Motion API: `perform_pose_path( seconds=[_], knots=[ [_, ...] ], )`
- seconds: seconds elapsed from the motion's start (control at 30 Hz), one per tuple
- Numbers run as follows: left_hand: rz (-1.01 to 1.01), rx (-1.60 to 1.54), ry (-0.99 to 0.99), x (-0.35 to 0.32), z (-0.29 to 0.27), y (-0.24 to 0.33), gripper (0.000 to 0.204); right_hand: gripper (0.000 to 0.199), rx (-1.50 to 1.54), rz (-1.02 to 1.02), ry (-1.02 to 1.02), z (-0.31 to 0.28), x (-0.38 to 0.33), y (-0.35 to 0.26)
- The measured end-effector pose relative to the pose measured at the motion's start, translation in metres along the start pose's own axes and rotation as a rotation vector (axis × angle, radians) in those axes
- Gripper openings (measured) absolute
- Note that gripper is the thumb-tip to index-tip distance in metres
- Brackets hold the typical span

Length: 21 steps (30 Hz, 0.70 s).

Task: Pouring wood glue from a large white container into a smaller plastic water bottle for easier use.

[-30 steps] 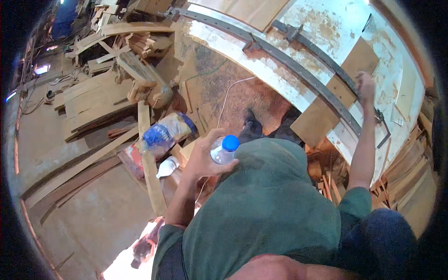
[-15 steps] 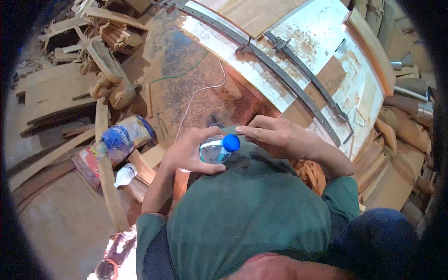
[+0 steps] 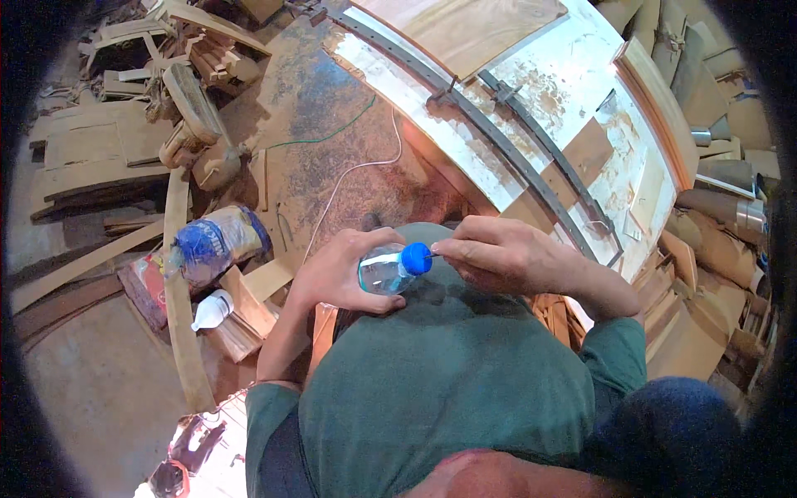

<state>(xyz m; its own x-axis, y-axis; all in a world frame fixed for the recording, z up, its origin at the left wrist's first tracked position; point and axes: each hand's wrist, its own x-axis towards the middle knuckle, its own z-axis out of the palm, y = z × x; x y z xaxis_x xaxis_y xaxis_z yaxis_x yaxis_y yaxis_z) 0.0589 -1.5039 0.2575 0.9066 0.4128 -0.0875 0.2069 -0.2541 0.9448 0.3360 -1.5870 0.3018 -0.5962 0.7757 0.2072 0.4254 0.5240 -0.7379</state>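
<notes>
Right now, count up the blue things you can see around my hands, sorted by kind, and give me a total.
Blue bottle cap, on the clear bottle in the left hand, with the right hand at it: 1
Plastic bag with blue print, lying on the scrap wood: 1
Total: 2

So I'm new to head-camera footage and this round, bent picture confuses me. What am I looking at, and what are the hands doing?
The camera sits on a person's head and looks down through a fisheye lens, so straight edges curve. The green shape at the bottom is the person's own shirt. The left hand grips a small clear plastic bottle; the right hand has its fingertips at the bottle's blue cap. Above them lies a pale, stained workbench with two dark metal bars across it. To the left are wood offcuts, a bag with blue print and a small white bottle.
</notes>
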Motion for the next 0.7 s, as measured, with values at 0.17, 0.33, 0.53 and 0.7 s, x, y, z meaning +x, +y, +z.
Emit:
perform_pose_path(
  seconds=[0.17, 0.33, 0.53, 0.7],
  knots=[
    [-0.077, -0.005, -0.059, 0.005, 0.001, 0.010, 0.063, 0.044, -0.049, -0.107, -0.012, -0.007, -0.001, 0.001],
    [-0.057, 0.016, -0.080, 0.009, 0.006, 0.010, 0.063, 0.042, 0.086, -0.027, -0.118, -0.013, -0.005, 0.001],
    [-0.104, -0.041, -0.102, 0.015, 0.006, 0.018, 0.060, 0.037, 0.218, -0.024, -0.132, -0.010, -0.013, 0.011],
    [-0.047, -0.030, -0.125, 0.021, 0.007, 0.017, 0.059, 0.037, 0.218, -0.049, -0.077, -0.007, -0.018, 0.012]
  ],
)
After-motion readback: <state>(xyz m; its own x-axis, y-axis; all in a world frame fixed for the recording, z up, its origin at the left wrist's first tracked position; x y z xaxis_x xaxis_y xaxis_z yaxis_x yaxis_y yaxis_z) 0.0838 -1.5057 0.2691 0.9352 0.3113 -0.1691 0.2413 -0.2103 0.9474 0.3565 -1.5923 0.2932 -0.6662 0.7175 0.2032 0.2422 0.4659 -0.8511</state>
